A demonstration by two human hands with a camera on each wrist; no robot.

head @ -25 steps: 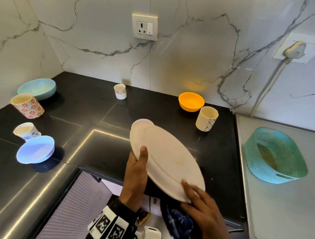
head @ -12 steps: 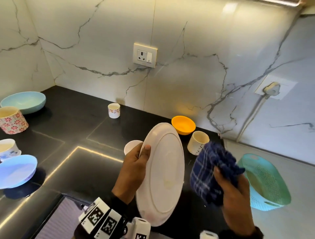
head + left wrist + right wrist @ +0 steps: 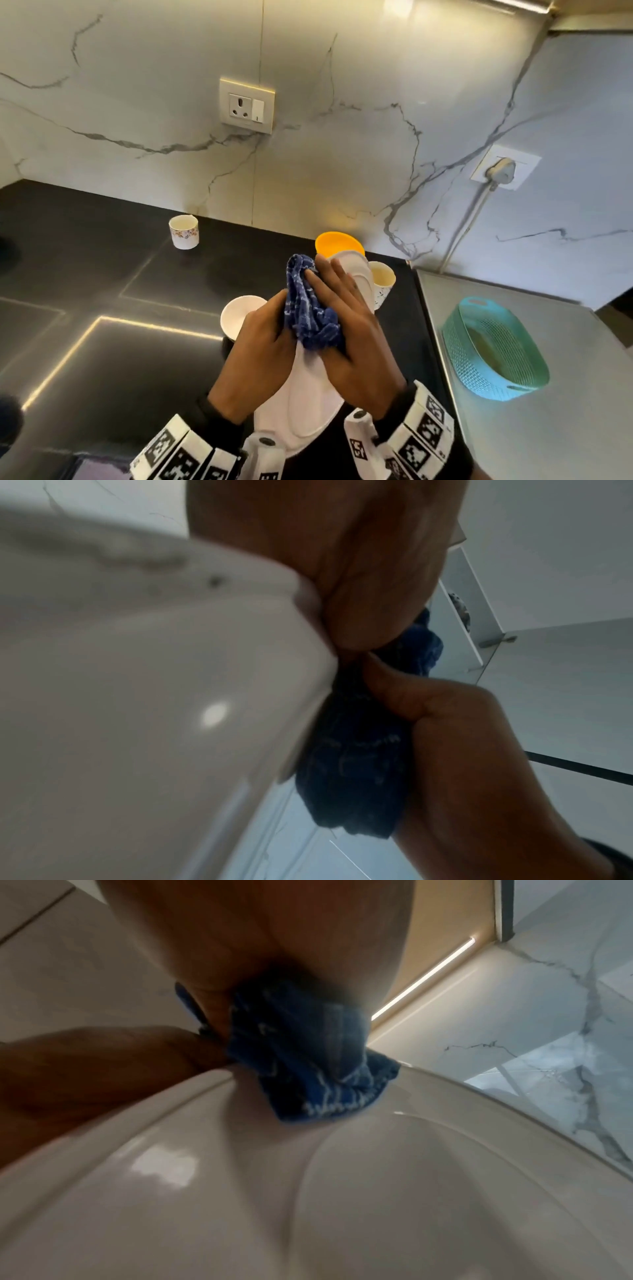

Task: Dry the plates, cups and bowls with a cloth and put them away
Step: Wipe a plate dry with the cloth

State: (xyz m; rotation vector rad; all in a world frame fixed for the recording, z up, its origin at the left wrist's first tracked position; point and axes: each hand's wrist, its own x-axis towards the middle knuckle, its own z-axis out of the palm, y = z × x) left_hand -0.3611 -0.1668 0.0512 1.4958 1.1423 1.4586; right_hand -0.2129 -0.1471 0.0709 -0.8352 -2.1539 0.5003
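Left hand (image 3: 263, 346) at lower centre, gripping white plate (image 3: 308, 404) by its left rim, plate held on edge above the counter. Right hand (image 3: 352, 329) with fingers laid out straight, pressing bunched blue cloth (image 3: 308, 308) flat onto plate face; thumb position not clear. Hands close together, the plate and cloth between them. On-edge hold probably to expose the face to wiping while the rim grip braces against the push.

Black counter (image 3: 102, 308) behind: white cup (image 3: 236, 315) just left of the hands, orange bowl (image 3: 335, 243) and patterned cup (image 3: 382, 279) partly hidden behind the plate top, small floral cup (image 3: 184, 231) upper left. Teal basket (image 3: 493, 346) at right on steel surface (image 3: 548, 428). Cups close behind the plate; care likely needed when swinging it.
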